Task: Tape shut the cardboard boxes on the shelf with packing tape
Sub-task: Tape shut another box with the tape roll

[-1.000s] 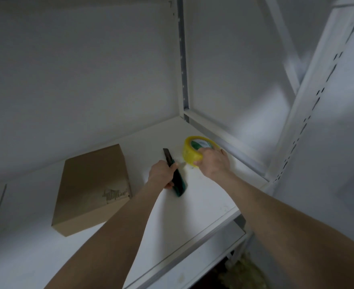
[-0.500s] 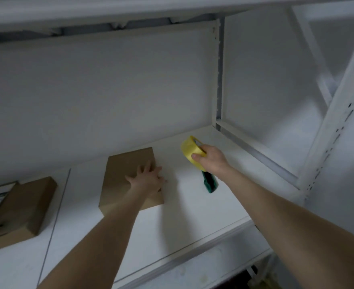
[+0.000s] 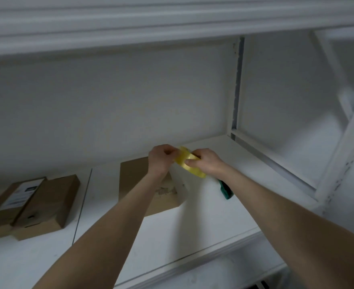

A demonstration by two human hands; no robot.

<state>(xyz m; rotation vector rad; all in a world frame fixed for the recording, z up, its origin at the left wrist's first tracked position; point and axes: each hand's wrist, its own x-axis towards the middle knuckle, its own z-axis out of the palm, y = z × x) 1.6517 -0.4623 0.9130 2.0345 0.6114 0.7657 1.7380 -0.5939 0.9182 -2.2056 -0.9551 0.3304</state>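
A yellow tape roll [image 3: 183, 157] is gripped by the right hand [image 3: 208, 162], and its left edge is pinched by the left hand [image 3: 161, 158]. Both hands are thus clamped on it, above the shelf [image 3: 213, 215]. A cardboard box [image 3: 134, 178] lies at seven o'clock from the roll and a green cutter [image 3: 226, 189] at four o'clock. More boxes [image 3: 48, 203] are seen at eight o'clock, well apart.

Dim, cool light is flattening the white shelf [image 3: 213, 215], perhaps coming from behind the camera. Soft shadow is pooling beneath the upper board [image 3: 130, 24], which is bowing along the top edge. Slight blur is softening the tape roll [image 3: 187, 163].
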